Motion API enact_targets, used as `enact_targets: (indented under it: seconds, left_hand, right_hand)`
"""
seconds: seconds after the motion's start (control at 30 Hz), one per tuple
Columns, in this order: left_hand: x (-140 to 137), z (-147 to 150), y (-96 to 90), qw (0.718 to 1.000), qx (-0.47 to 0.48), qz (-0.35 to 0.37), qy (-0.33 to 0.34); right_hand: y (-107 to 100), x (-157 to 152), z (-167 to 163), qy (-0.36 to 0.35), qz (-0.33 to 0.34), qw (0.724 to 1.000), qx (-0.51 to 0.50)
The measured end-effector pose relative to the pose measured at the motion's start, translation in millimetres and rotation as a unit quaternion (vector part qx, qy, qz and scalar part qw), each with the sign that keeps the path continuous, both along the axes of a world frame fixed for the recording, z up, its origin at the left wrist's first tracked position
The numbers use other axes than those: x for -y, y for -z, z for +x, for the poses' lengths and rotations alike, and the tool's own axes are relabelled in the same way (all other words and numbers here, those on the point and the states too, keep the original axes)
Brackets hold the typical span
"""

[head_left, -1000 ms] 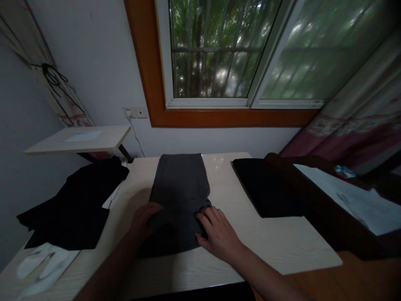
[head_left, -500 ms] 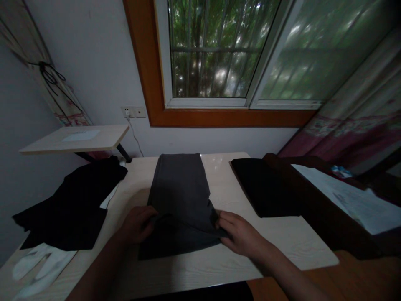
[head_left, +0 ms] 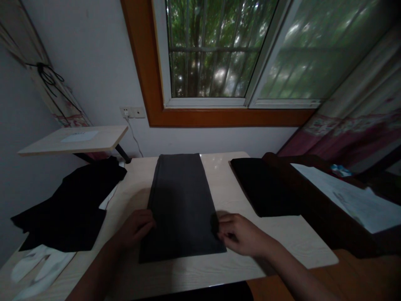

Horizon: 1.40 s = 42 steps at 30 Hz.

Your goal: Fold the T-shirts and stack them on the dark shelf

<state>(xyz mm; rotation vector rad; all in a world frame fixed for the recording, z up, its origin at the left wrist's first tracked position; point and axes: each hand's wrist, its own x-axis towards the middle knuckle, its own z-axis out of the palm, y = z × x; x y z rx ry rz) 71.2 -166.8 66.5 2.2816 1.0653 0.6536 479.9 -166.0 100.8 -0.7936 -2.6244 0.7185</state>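
A dark grey folded piece of cloth (head_left: 181, 200) lies flat and fairly smooth in the middle of the pale wooden table (head_left: 282, 238), long side running away from me. At its left edge, low down, my left hand (head_left: 136, 225) is closed with the fingers curled onto the cloth's border. Opposite, my right hand (head_left: 236, 234) pinches the right edge near the close corner. What the fingertips grip is partly hidden. The kind of garment does not show.
A folded black cloth (head_left: 263, 188) lies at the table's right side. Spread black cloth (head_left: 69, 205) and a white strip-like item (head_left: 44, 267) lie on the left. A small raised shelf (head_left: 75, 140) stands at back left. White paper (head_left: 344, 196) rests on dark furniture at right.
The near part of the grey cloth, bunched and creased at the right edge before, now lies flat and straight. My right hand has shifted slightly down; my left hand hardly moved.
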Motion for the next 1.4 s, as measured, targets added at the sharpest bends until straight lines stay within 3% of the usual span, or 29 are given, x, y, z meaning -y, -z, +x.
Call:
enact_targets:
  seconds: [0.17, 0.33, 0.5, 0.6, 0.73, 0.9, 1.13, 1.3, 1.4]
  left_hand:
    - [-4.9, -2.8, 12.0, 0.995, -0.032, -0.004, -0.094]
    - [-11.7, 4.9, 16.6, 0.976, -0.073, 0.023, -0.202]
    - [-13.2, 14.1, 11.9, 0.969, -0.092, 0.027, -0.229]
    - [-10.4, 16.5, 8.5, 0.964, -0.100, -0.029, -0.244]
    - [0.5, 16.6, 5.1, 0.962, -0.088, -0.120, -0.230]
    - [17.5, 11.9, -0.2, 0.966, 0.009, -0.182, -0.183]
    - [35.7, 4.1, -9.6, 0.932, 0.140, -0.264, -0.204]
    - [41.4, 2.1, -8.9, 0.909, 0.141, -0.364, -0.148]
    - [44.2, -1.6, -8.3, 0.914, 0.121, -0.365, -0.129]
  right_hand:
    - [9.4, -23.4, -3.3, 0.095, 0.025, 0.995, -0.015]
    - [21.3, -40.7, -15.3, 0.112, 0.061, 0.992, -0.011]
    - [33.8, -59.0, -25.9, 0.117, 0.094, 0.988, -0.023]
    - [42.7, -65.5, -29.2, 0.105, 0.105, 0.988, -0.031]
    - [51.4, -65.8, -29.6, 0.111, 0.111, 0.987, -0.029]
    - [51.1, -62.3, -27.9, 0.104, 0.113, 0.988, -0.019]
    - [42.0, -55.5, -25.7, 0.088, 0.118, 0.989, 0.014]
    - [41.1, -52.3, -22.3, 0.080, 0.118, 0.990, 0.003]
    - [38.7, -51.0, -21.8, 0.082, 0.126, 0.989, -0.010]
